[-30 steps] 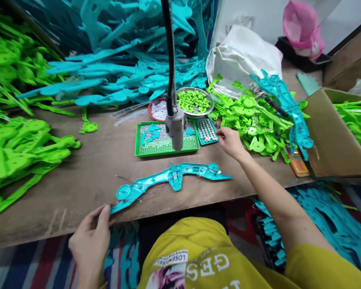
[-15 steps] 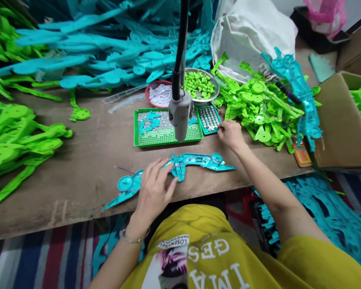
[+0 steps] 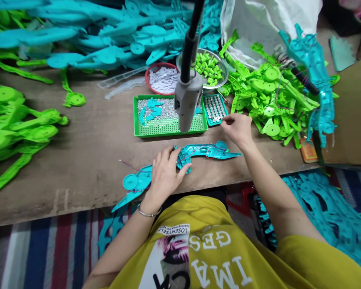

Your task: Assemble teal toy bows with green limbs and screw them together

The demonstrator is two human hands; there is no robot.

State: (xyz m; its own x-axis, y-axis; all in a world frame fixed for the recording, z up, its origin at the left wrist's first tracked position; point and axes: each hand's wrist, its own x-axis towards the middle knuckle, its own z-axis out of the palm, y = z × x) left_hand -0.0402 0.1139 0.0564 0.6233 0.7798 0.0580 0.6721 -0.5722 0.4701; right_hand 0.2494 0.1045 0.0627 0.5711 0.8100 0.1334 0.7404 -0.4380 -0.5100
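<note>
A long teal plastic part with thin wires lies along the near edge of the wooden table. My left hand rests flat on its middle, fingers spread. My right hand hovers just beyond the part's right end, beside a small teal tray of round metal pieces; its fingers are curled in a pinch and what they hold is too small to make out. A grey tool hangs on a black stalk above the green tray.
The green tray holds small silvery bits and teal pieces. Behind it stand a red bowl of white pieces and a metal bowl of green ones. Piles of green parts and teal parts surround; a cardboard box at right.
My left hand came up from the table's near edge and settled flat on the teal part's middle. My right hand stayed by the small tray. The view shifted downward and closer.
</note>
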